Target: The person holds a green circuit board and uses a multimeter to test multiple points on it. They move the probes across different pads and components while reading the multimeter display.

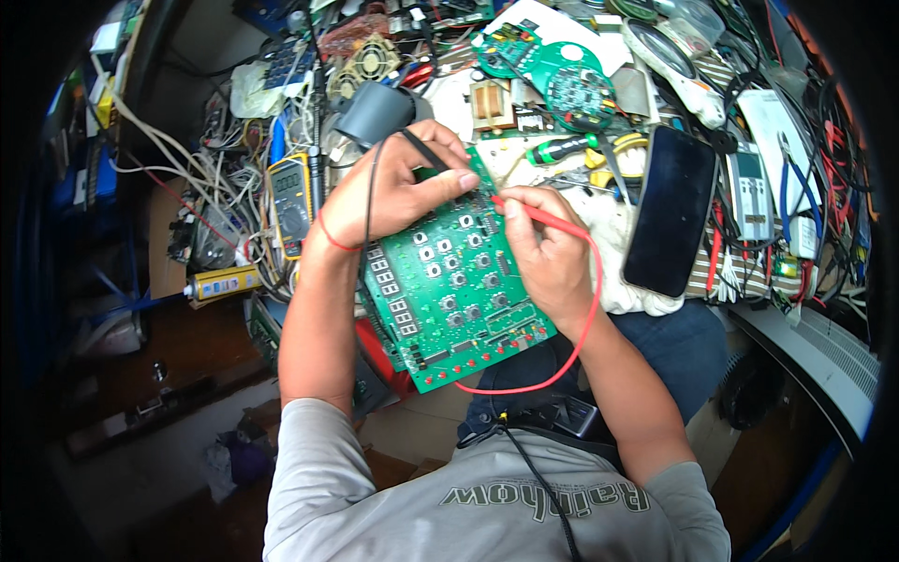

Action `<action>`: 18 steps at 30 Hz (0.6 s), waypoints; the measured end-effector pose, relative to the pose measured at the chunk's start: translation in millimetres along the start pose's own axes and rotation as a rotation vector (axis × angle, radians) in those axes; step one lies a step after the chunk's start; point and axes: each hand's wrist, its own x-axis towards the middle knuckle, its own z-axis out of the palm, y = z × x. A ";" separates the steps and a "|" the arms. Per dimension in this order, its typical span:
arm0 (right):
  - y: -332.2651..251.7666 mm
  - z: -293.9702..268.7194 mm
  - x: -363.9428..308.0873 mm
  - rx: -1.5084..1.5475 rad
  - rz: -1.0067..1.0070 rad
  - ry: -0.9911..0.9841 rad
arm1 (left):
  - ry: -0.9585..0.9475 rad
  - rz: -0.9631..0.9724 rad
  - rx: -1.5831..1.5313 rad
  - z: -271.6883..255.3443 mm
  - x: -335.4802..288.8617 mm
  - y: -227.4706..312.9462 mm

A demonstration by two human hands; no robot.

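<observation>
A green circuit board (433, 314) with button switches, a column of digit displays and small red parts along its near edge lies tilted in front of me. My left hand (389, 192) is closed around a black test probe (426, 152) over the board's far left part. My right hand (552, 262) pinches a red test probe (548, 220), its tip at the board's far right part. Whether either tip touches a contact is too small to tell. A red lead (573, 361) loops from the right hand under the board. The yellow multimeter (289, 201) stands left of my left wrist.
A dark phone (670, 211) lies right of my right hand. Beyond the board are a green-black screwdriver (560, 150), round green boards (576, 89), a grey cylinder (375, 114) and a magnifier (660, 51). Tangled cables crowd both sides. A yellow tube (225, 282) lies at left.
</observation>
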 end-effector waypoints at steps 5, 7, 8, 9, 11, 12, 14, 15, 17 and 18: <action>2.8 1.6 -0.2 0.011 0.018 0.002 | 0.019 0.008 0.005 0.3 0.4 0.2; 3.1 1.4 -0.8 0.021 0.036 -0.003 | 0.027 -0.009 0.010 1.3 0.2 0.1; 3.2 1.7 -1.1 0.017 0.040 -0.005 | 0.022 0.004 0.013 1.0 0.5 0.0; 3.0 1.6 -1.5 0.011 0.044 -0.006 | 0.022 0.003 0.004 1.0 0.3 0.1; 2.4 -1.2 -2.1 -0.023 0.053 -0.055 | 0.016 0.014 0.002 1.1 0.4 0.1; 2.5 -0.7 -2.0 -0.008 0.051 -0.055 | 0.019 -0.006 0.006 0.8 0.0 0.3; 2.8 0.1 -2.0 0.006 0.049 -0.039 | 0.020 0.004 0.007 1.5 0.0 0.1; 3.2 -0.3 -1.8 0.002 0.036 -0.043 | 0.016 0.027 0.029 0.9 0.5 -0.3; 4.2 -0.2 -1.2 -0.017 0.013 -0.034 | 0.019 -0.001 0.000 0.8 0.1 -0.8; 5.0 1.7 -0.4 0.001 0.002 0.008 | 0.019 -0.023 -0.001 0.7 -0.7 -0.9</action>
